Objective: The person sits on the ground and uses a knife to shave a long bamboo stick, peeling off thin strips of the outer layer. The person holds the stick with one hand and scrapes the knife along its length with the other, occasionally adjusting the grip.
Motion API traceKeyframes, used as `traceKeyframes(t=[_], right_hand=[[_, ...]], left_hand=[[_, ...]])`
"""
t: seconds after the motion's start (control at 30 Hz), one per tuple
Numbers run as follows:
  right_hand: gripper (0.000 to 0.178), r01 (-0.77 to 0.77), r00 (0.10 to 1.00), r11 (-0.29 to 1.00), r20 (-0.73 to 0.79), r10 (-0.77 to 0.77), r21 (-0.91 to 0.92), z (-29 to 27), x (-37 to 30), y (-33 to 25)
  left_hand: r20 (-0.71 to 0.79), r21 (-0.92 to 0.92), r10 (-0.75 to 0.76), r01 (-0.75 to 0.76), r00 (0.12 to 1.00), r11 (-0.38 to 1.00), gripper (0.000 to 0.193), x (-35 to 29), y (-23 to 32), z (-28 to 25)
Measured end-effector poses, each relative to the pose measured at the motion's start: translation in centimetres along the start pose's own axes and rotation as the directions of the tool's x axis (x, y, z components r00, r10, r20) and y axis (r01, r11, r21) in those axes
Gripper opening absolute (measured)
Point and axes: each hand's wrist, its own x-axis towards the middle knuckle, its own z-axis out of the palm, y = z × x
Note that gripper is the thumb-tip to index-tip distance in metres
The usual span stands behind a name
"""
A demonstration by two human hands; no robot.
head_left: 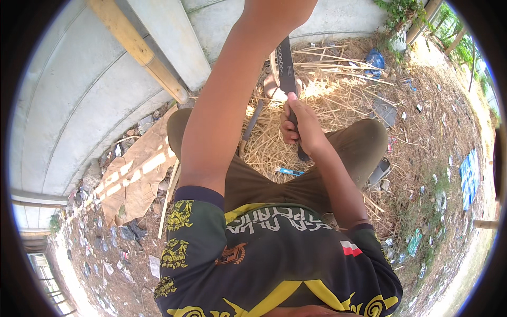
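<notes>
In my right hand (301, 124) is the dark handle of a hand saw (288, 74), its fingers wrapped round it and the thumb lying along the top. The black toothed blade points away from me, over a pale rounded block (273, 89). My left hand (285, 11) is raised at the top edge, where its fingers are cut off from view; that forearm crosses in front of the scene. Between my legs, a slim tool with a wooden handle (243, 148) lies on the straw-like strips (269, 134). A blue cutter knife (289, 171) lies close to my lap.
A grey panel wall (63, 100) with a bamboo pole (142, 50) runs along the left and far side. Brown cardboard (124, 174) lies at my left. Blue plastic (375, 61) sits far right, and litter covers the soil (417, 174) at right.
</notes>
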Motion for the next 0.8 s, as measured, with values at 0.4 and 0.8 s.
traceKeyframes(t=[0.4, 0.8], right_hand=[[0.043, 0.239, 0.964, 0.948, -0.17, -0.206, 0.21, 3.9, -0.5, -2.6], [0.04, 0.681, 0.68, 0.728, -0.44, -0.587, 0.081, 2.5, 0.6, -6.1]], left_hand=[[-0.188, 0.107, -0.101, 0.123, 0.977, 0.987, 0.063, 0.3, 2.1, -1.8], [-0.103, 0.127, 0.042, -0.029, 0.994, 0.992, 0.055, -0.6, 0.5, -1.7]])
